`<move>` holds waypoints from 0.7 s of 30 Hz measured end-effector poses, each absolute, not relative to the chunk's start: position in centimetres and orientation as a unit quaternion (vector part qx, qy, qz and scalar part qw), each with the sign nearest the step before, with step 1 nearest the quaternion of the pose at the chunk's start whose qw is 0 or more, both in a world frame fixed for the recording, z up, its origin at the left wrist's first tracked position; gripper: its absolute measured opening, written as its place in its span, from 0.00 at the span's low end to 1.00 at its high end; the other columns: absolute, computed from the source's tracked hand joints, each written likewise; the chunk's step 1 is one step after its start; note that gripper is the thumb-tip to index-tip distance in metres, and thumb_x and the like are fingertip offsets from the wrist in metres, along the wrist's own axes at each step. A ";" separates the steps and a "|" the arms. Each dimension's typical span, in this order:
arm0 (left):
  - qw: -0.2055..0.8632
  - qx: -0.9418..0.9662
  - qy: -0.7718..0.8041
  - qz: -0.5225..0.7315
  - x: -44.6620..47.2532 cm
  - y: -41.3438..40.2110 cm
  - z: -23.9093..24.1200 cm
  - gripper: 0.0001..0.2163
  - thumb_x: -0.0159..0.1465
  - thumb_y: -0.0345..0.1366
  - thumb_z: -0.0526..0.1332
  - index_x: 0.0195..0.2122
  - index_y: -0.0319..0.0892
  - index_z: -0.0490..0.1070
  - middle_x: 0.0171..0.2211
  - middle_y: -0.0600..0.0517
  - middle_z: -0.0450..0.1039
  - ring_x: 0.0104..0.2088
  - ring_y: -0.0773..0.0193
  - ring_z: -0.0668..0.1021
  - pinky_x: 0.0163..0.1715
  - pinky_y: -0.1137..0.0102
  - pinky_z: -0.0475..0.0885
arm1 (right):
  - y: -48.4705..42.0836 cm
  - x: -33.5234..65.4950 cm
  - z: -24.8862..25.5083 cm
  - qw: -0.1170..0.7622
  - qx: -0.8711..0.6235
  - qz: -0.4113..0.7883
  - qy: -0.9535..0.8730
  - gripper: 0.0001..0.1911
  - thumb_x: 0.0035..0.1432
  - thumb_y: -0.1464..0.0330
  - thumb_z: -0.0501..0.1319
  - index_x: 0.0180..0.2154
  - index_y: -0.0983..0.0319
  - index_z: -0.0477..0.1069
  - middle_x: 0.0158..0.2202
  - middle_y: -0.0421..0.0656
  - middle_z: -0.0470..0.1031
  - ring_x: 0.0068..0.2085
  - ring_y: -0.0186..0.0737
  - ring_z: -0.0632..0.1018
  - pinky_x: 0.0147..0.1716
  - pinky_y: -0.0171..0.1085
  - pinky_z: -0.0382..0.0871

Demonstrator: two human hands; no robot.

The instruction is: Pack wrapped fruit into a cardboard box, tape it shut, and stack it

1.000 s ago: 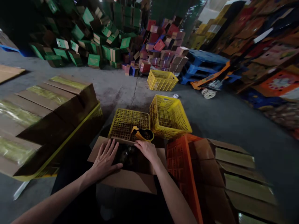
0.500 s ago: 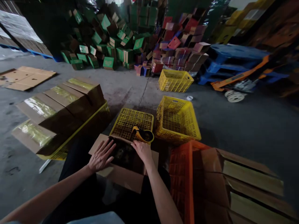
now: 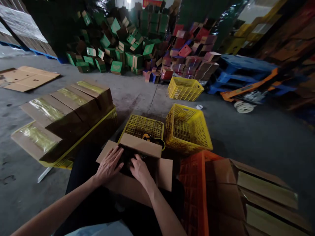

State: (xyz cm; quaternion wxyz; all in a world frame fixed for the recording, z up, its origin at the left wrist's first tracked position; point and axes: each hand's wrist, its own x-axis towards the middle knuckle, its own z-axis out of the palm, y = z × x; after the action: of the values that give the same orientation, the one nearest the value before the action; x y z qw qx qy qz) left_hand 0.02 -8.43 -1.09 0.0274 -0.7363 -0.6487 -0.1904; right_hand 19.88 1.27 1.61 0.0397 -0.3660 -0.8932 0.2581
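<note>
Far left of the open box (image 3: 130, 187): 1 sheet of flattened cardboard (image 3: 24, 77), matte brown, flat on the grey concrete floor.

Left of the open box: 4 sealed boxes (image 3: 64, 111) in a row, brown corrugated card. Each has a glossy, yellowish tape strip along its top.

Left hand (image 3: 108, 165): palm down on the open box's left flap, fingers spread and slack, gripping nothing. The fingertips reach over the dark opening.

Open box: 1, brown card, rectangular, in front of the person. Three flaps are out; the far flap is folded in over the opening. The contents are dark and cannot be made out.

Right hand (image 3: 140, 170): inside the opening, just beside the left hand, palm down. The fingertips are lost in the shadow, so I cannot tell whether it grasps anything.

Just behind the open box: 1 tape dispenser (image 3: 147, 136), yellow, mostly hidden by the far flap.

Behind the open box: 3 yellow crates (image 3: 187, 131), plastic lattice. The nearest lies flat, the middle one is tilted, and the third is well apart.

Right of the open box: 1 orange crate (image 3: 194, 186), plastic lattice. Beyond it are stacked boxes (image 3: 261, 186) of brown card, number unclear.
</note>
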 end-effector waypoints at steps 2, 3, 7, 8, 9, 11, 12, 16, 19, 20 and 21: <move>0.025 -0.736 -0.648 -0.196 -0.1 -8.5 -1.2 0.32 0.72 0.44 0.54 0.73 0.40 0.48 0.68 0.44 0.61 0.71 0.49 0.57 0.68 0.49 0.57 | 1.3 21.8 1.1 0.034 -0.394 0.247 -0.885 0.10 0.66 0.75 0.56 0.42 0.62 0.77 0.52 0.48 0.75 0.51 0.40 0.79 0.53 0.33 0.70; 0.024 -0.737 -0.646 -0.198 -0.1 -8.5 -1.3 0.30 0.71 0.44 0.54 0.72 0.40 0.52 0.68 0.44 0.62 0.71 0.48 0.57 0.68 0.48 0.57 | 1.3 23.0 1.0 0.027 -0.414 0.236 -0.879 0.12 0.66 0.76 0.55 0.42 0.62 0.77 0.50 0.48 0.76 0.50 0.39 0.79 0.52 0.33 0.70; 0.019 -0.747 -0.636 -0.194 -0.2 -8.2 -1.4 0.22 0.71 0.43 0.55 0.63 0.41 0.68 0.65 0.44 0.67 0.71 0.47 0.58 0.68 0.46 0.56 | 0.3 26.6 1.7 -0.035 -0.479 0.178 -0.859 0.13 0.64 0.79 0.54 0.36 0.64 0.77 0.40 0.51 0.79 0.44 0.45 0.80 0.50 0.39 0.71; 0.017 -0.749 -0.633 -0.194 -0.2 -8.1 -1.4 0.21 0.70 0.43 0.55 0.61 0.41 0.70 0.64 0.44 0.68 0.71 0.46 0.58 0.68 0.46 0.57 | 0.0 26.7 2.0 -0.042 -0.485 0.171 -0.856 0.13 0.65 0.77 0.55 0.35 0.64 0.77 0.38 0.52 0.79 0.45 0.48 0.79 0.51 0.42 0.70; 0.013 -0.750 -0.631 -0.196 -0.2 -7.9 -1.3 0.20 0.70 0.43 0.55 0.59 0.41 0.72 0.63 0.44 0.69 0.70 0.46 0.59 0.67 0.46 0.57 | -0.1 26.3 2.4 -0.044 -0.490 0.162 -0.855 0.12 0.65 0.75 0.55 0.34 0.63 0.77 0.37 0.52 0.79 0.47 0.50 0.78 0.53 0.44 0.69; 0.003 -0.749 -0.632 -0.199 -0.2 -7.7 -1.1 0.19 0.70 0.43 0.55 0.58 0.41 0.73 0.61 0.44 0.72 0.70 0.47 0.59 0.67 0.47 0.57 | 0.1 24.7 2.8 -0.036 -0.491 0.146 -0.858 0.10 0.67 0.70 0.57 0.37 0.62 0.78 0.39 0.51 0.79 0.52 0.53 0.76 0.56 0.46 0.67; -0.003 -0.747 -0.633 -0.201 -0.2 -7.6 -0.9 0.19 0.70 0.43 0.55 0.58 0.41 0.73 0.61 0.44 0.72 0.70 0.47 0.59 0.67 0.47 0.58 | 0.4 23.6 2.9 -0.035 -0.493 0.145 -0.857 0.09 0.66 0.68 0.59 0.42 0.61 0.77 0.43 0.51 0.79 0.55 0.54 0.74 0.56 0.46 0.68; -0.018 -0.746 -0.634 -0.204 -0.2 -7.4 -0.7 0.19 0.70 0.43 0.56 0.58 0.42 0.73 0.58 0.44 0.75 0.70 0.47 0.59 0.68 0.47 0.57 | 1.7 19.8 1.7 -0.104 -0.523 0.174 -0.828 0.29 0.59 0.68 0.66 0.61 0.57 0.66 0.63 0.54 0.68 0.50 0.52 0.80 0.47 0.44 0.73; -0.021 -0.738 -0.640 -0.215 -0.1 -7.5 -0.8 0.19 0.70 0.41 0.55 0.59 0.40 0.72 0.57 0.44 0.76 0.71 0.47 0.58 0.68 0.46 0.56 | 1.4 20.1 0.8 -0.128 -0.534 0.177 -0.817 0.35 0.54 0.77 0.65 0.63 0.61 0.63 0.66 0.59 0.63 0.48 0.51 0.82 0.46 0.41 0.74; -0.022 -0.734 -0.642 -0.219 -0.1 -7.5 -0.8 0.20 0.70 0.41 0.55 0.59 0.40 0.71 0.57 0.44 0.76 0.71 0.47 0.58 0.68 0.46 0.55 | 1.0 20.7 0.9 -0.127 -0.537 0.173 -0.816 0.34 0.55 0.80 0.63 0.63 0.62 0.64 0.66 0.59 0.63 0.50 0.51 0.81 0.48 0.40 0.73; -0.023 -0.732 -0.644 -0.224 -0.1 -7.6 -0.8 0.20 0.70 0.41 0.55 0.60 0.41 0.71 0.56 0.44 0.76 0.71 0.48 0.58 0.68 0.45 0.55 | 0.6 21.5 1.1 -0.127 -0.542 0.167 -0.814 0.31 0.56 0.81 0.60 0.61 0.64 0.65 0.64 0.59 0.65 0.51 0.50 0.80 0.49 0.40 0.73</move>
State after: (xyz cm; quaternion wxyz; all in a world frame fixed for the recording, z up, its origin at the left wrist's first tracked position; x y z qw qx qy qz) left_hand -0.05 -7.58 -0.84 -0.0230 -0.7315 -0.6437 -0.2236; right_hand 21.54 0.62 1.10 -0.1268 -0.5424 -0.8135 0.1673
